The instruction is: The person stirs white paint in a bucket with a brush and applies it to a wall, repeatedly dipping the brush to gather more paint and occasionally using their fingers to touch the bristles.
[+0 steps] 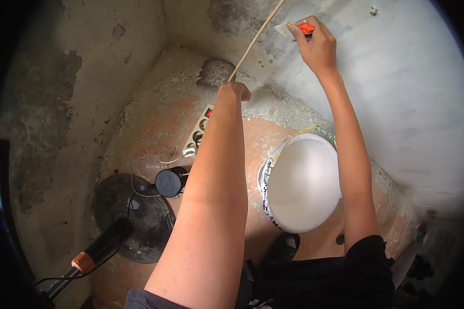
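Left arm (211, 195), bare: nearest the camera, reaching up from a dark sleeve.

Left hand (236, 90): one, closed on a thin pale stick (258, 38); fingers partly hidden from me. Stick slants up and to the right, out of my view.

Right hand (318, 45): one, bent at the wrist, fingers pinching a brush (284, 31) with an orange handle. Brush lies at the fingertips, to the left of the knuckles, its pale bristles at the wall (397, 67); whether they touch it, I cannot tell. Stick passes just left of the bristles.

Bucket (266, 193): one, round, whitish inside, yellow at the rim; on the floor (255, 141) between my two arms, well below the brush.

Power strip (202, 123): one, left of the left forearm, partly covered by it, white plug (189, 152) fitted at the near end.

Black cylinder (168, 183): one, beside a round black base (149, 232).
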The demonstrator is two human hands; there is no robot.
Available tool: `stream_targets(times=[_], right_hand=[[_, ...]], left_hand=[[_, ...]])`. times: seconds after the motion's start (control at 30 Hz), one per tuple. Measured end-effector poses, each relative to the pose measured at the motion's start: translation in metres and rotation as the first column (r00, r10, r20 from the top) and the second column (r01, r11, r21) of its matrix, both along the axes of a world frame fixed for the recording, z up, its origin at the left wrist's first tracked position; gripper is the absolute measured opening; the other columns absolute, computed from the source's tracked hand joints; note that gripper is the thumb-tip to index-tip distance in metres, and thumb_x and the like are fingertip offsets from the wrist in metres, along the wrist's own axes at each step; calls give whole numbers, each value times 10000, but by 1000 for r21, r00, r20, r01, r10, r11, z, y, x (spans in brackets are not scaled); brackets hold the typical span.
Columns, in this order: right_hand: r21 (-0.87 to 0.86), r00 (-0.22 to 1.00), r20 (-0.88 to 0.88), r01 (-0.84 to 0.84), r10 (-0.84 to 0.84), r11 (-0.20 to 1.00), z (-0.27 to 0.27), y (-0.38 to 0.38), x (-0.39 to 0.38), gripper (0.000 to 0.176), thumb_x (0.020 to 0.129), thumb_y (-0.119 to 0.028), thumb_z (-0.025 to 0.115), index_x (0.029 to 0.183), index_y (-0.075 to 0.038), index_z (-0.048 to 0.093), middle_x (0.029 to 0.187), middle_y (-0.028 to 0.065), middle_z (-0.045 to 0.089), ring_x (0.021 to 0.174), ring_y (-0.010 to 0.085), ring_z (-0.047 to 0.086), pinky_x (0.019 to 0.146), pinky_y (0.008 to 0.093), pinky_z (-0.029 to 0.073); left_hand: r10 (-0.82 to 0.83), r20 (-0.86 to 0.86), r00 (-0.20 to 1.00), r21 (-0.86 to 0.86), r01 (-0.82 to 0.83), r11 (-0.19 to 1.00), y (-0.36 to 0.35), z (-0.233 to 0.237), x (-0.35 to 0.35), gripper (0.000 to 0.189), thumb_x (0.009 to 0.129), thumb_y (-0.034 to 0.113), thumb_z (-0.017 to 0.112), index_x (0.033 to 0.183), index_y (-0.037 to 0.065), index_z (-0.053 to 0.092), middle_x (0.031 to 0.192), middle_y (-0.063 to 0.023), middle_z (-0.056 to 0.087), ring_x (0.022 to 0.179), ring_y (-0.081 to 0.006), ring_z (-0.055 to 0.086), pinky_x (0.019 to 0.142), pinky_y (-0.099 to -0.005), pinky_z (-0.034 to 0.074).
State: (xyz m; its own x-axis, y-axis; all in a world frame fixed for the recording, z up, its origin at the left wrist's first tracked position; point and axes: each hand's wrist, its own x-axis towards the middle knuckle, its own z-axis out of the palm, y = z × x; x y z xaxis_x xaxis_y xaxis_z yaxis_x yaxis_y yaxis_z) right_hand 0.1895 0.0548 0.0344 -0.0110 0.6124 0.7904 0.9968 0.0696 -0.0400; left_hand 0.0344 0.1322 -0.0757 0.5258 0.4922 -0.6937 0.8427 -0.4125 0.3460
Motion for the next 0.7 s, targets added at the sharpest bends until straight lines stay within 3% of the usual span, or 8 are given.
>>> stream_targets(times=[0.2, 0.27, 0.37, 0.43, 0.5, 0.53, 0.6, 0.7], right_hand=[[-274, 983, -161, 38, -85, 961, -69, 16, -1, 101, 832, -93, 608, 820, -14, 547, 738, 138, 630, 629, 266, 619, 578, 345, 501], [-169, 992, 67, -93, 106, 981, -89, 18, -1, 99, 845, -90, 585, 825, -2, 545, 750, 160, 630, 641, 268, 621, 575, 330, 504], [-297, 992, -94, 49, -80, 954, -75, 7, -8, 96, 852, -103, 583, 846, -12, 552, 776, 143, 638, 695, 263, 624, 582, 313, 503], [-278, 985, -138, 59, -101, 959, -39, -5, -10, 92, 840, -107, 612, 854, -29, 565, 780, 121, 639, 739, 241, 620, 580, 305, 500], [97, 999, -42, -3, 7, 995, -6, -19, -14, 103, 797, -93, 656, 866, -59, 587, 790, 82, 634, 747, 202, 611, 578, 311, 509], [91, 999, -40, 0, 4, 996, 4, -24, -18, 103, 797, -93, 656, 866, -59, 587, 790, 82, 634, 747, 202, 611, 578, 311, 509], [131, 930, 361, -118, 63, 984, 16, -34, -24, 124, 758, -59, 673, 856, -74, 599, 801, 55, 619, 720, 168, 592, 566, 279, 520], [-3, 826, 563, -19, 18, 1000, -20, -36, -15, 114, 736, -32, 644, 839, -63, 604, 816, 48, 607, 729, 168, 578, 580, 237, 535]], left_hand=[[-10, -9, 1000, -1, 10, 1000, -2, 3, -1, 392, 756, 218, 537, 1122, 126, 645, 1232, -94, 582, 1149, -238, 551, 942, -332, 441], [-28, 1, 1000, 30, 28, 999, -2, -2, 0, 396, 747, 206, 539, 1120, 125, 645, 1231, -100, 581, 1151, -238, 550, 940, -330, 443], [3, 53, 999, 19, -4, 1000, 2, -5, -2, 402, 732, 195, 547, 1113, 120, 647, 1223, -114, 584, 1154, -237, 548, 934, -328, 450], [40, 25, 999, 33, -41, 999, -2, 5, -8, 401, 724, 192, 548, 1104, 112, 651, 1218, -120, 586, 1157, -236, 545, 929, -326, 456], [28, 32, 999, 22, -29, 999, -1, 7, -12, 401, 726, 187, 543, 1103, 104, 649, 1219, -119, 585, 1153, -237, 548, 926, -326, 461], [64, 40, 997, 16, -64, 998, 1, 5, -12, 404, 726, 184, 541, 1108, 103, 645, 1219, -118, 585, 1151, -237, 550, 927, -323, 459], [61, 33, 998, 22, -62, 998, 7, 0, -11, 417, 727, 170, 531, 1124, 98, 635, 1224, -124, 580, 1151, -242, 550, 933, -324, 452], [30, 17, 999, 47, -31, 998, 11, -17, -6, 426, 731, 159, 522, 1139, 89, 626, 1232, -136, 572, 1156, -248, 545, 939, -330, 446]])
